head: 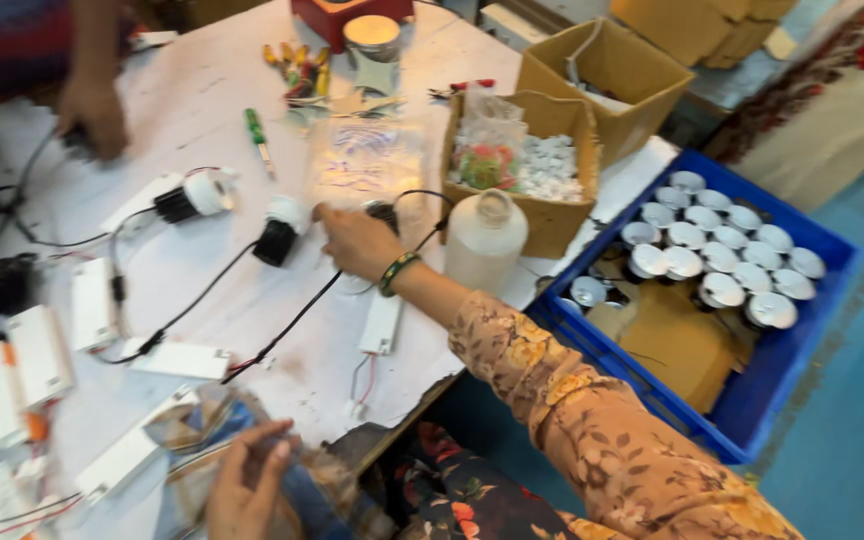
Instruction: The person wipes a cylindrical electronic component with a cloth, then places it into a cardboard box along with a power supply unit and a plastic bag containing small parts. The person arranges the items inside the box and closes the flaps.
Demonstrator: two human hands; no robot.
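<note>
Roughly halfway: some lamps wired on the table, many waiting.
Right hand: fingers curled on a black-backed spotlight — grip partly hidden.
Left hand: half open, touching a clear bag.
Done: two wired lamps just left of the right hand.
Left: crate of lamps, far right of that hand.

- The counter has a matt white surface, smudged and scuffed in places.
- The spotlight beside the right hand pairs a glossy white plastic rim with a matt black ribbed body.
- The bottle looks like milky, translucent plastic, smooth.
- The bangle is shiny green with a gold-coloured edge.
- The crate is smooth blue plastic; the lamps in it show glossy white faces.
- The boxes are rough brown cardboard.
- The sleeve is soft printed cloth.
- The bag at the left hand is clear, crinkled plastic film.
- The screwdriver has a glossy green handle.
</note>
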